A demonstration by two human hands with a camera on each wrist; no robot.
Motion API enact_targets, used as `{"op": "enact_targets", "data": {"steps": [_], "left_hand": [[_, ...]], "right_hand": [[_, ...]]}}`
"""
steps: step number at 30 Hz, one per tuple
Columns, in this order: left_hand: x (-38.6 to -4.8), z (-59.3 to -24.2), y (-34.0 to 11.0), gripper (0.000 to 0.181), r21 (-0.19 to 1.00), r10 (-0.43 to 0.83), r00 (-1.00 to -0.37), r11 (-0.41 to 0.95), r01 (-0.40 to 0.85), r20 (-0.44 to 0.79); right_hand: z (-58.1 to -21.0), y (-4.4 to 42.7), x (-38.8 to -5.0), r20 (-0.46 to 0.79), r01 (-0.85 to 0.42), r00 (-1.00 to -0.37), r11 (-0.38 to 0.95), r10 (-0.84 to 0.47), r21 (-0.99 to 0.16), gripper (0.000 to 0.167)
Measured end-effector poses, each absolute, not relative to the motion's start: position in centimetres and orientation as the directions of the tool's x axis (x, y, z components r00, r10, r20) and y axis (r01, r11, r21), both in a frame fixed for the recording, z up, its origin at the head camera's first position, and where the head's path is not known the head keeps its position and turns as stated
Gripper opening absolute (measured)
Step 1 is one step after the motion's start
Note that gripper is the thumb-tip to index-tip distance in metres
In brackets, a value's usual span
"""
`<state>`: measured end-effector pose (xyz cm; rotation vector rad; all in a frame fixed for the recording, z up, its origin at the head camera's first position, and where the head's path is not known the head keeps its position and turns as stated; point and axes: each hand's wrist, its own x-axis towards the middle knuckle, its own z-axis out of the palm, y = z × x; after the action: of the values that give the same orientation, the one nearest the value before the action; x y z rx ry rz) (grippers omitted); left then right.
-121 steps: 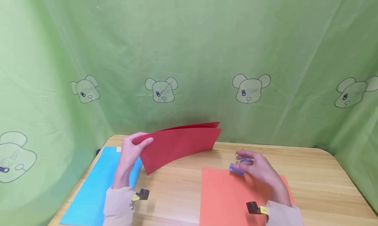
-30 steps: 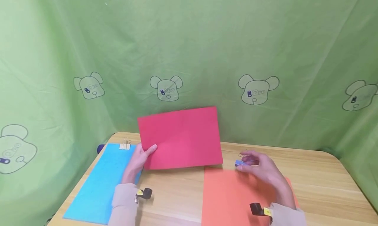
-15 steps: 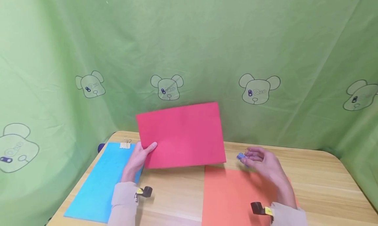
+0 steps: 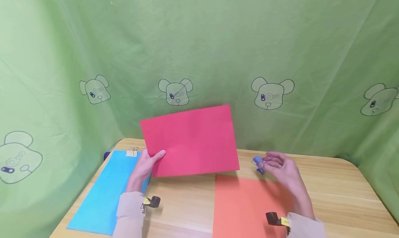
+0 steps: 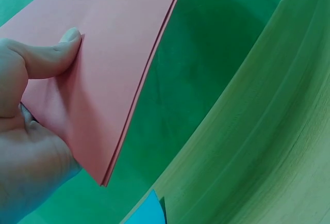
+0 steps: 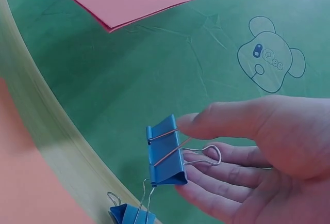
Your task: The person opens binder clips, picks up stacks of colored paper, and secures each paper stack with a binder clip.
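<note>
My left hand [image 4: 146, 163] holds red paper [image 4: 190, 141] up off the table by its lower left corner, thumb on the front face. Two layers show along the paper's edge in the left wrist view. To the right, my right hand [image 4: 285, 168] pinches a blue binder clip [image 6: 166, 154] between thumb and fingers, its wire handles spread to the sides. A second blue binder clip [image 6: 131, 214] shows just below it; whether the two touch, I cannot tell. Below the right hand lies an orange sheet [image 4: 246, 207].
On the left of the wooden table [image 4: 184, 203] lies a blue sheet [image 4: 99, 196] with a white binder clip [image 4: 132, 153] at its far edge. A green curtain [image 4: 199, 51] with bear drawings hangs behind and at both sides.
The red paper has swung up from a low, bowed position to face me, and has risen slightly. My right hand has shifted right with the blue binder clip, which has turned.
</note>
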<state>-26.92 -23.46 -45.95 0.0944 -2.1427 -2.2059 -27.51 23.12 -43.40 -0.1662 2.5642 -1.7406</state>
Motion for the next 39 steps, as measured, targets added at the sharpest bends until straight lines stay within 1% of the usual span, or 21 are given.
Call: {"op": "enact_targets", "data": {"steps": [7,13,18,22,27,31,34,37,39], "left_hand": [[-26.85,-45.86,-23.29,0.023,1.000,-0.086,-0.996,-0.019,-0.013,-0.014],[-26.83,-45.89,-23.11,0.025,1.000,-0.068,-0.998,-0.001,-0.008,-0.008],[-26.82,-45.89,-23.03,0.028,1.000,-0.056,-0.998,-0.002,-0.010,-0.010],[-26.81,-45.87,-23.07,0.028,1.000,-0.046,-0.999,-0.004,-0.010,-0.010],[-26.90,-46.03,-23.09,0.025,1.000,-0.036,-0.999,-0.008,-0.019,-0.019],[-26.90,-46.12,-23.11,0.024,1.000,-0.037,-0.999,-0.011,-0.017,-0.018],[-26.80,-46.18,-23.14,0.024,1.000,-0.034,-0.999,-0.003,0.006,0.006],[-26.73,-46.30,-23.24,0.025,0.999,-0.024,-0.999,0.006,0.037,0.037],[-26.73,-46.32,-23.26,0.025,0.999,-0.021,-0.999,0.010,0.041,0.041]], "right_hand": [[-43.64,23.22,-27.53,0.020,-0.044,-0.997,0.338,-0.073,-0.940,0.073],[-43.71,23.38,-27.37,0.029,-0.041,-0.999,0.318,-0.043,-0.947,0.073],[-43.50,23.51,-27.17,0.044,-0.042,-0.999,0.240,0.003,-0.970,0.073],[-43.35,23.52,-27.22,0.049,-0.044,-0.998,0.123,0.033,-0.991,0.067],[-43.17,23.47,-27.35,0.038,-0.037,-0.996,0.008,0.076,-0.999,0.051],[-43.05,23.43,-27.37,0.030,-0.036,-0.994,-0.063,0.100,-0.997,0.048],[-43.06,23.48,-27.34,0.027,-0.034,-0.994,-0.064,0.103,-0.997,0.046],[-43.10,23.67,-27.30,0.024,-0.025,-0.996,-0.009,0.087,-1.000,0.049],[-43.17,23.83,-27.30,0.026,-0.022,-0.997,0.043,0.078,-0.999,0.055]]}}
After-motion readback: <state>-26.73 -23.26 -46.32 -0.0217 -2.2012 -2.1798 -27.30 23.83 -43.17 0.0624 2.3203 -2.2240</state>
